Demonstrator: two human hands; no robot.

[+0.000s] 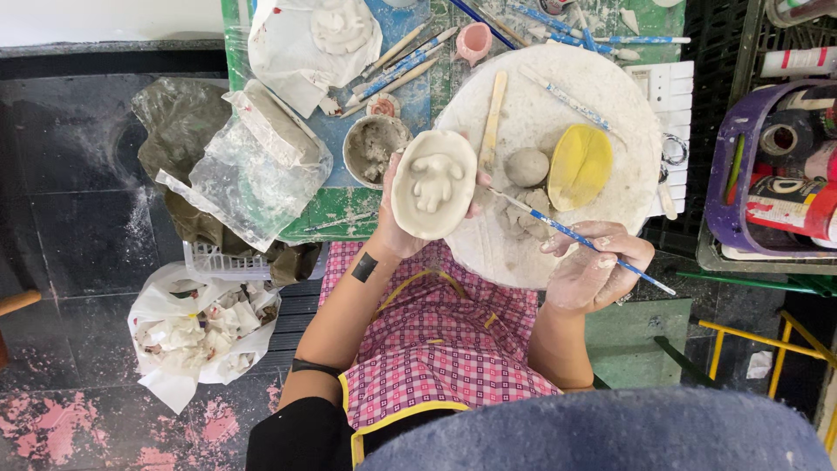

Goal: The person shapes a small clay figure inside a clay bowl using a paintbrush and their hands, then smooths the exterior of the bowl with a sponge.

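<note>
My left hand [394, 228] holds up an oval clay dish [433, 183] with a small raised figure moulded inside it. In my right hand [593, 266], smeared with clay, is a thin blue-and-white patterned tool [575, 235], its tip pointing left toward the dish's right edge. Both hands hover over the near edge of a round white work board [610, 183]. On the board lie a grey clay ball [527, 167], a yellow sponge [580, 166], a wooden stick [493, 118] and some clay scraps [523, 218].
A small bowl of grey slip [373, 148] stands left of the dish. Several tools [401, 65], a pink cup [473, 41], plastic wrap [253, 166] and a wrapped clay piece [314, 39] lie on the green table. A purple basket [767, 166] of supplies is right; a white waste bag [205, 327] lies on the floor.
</note>
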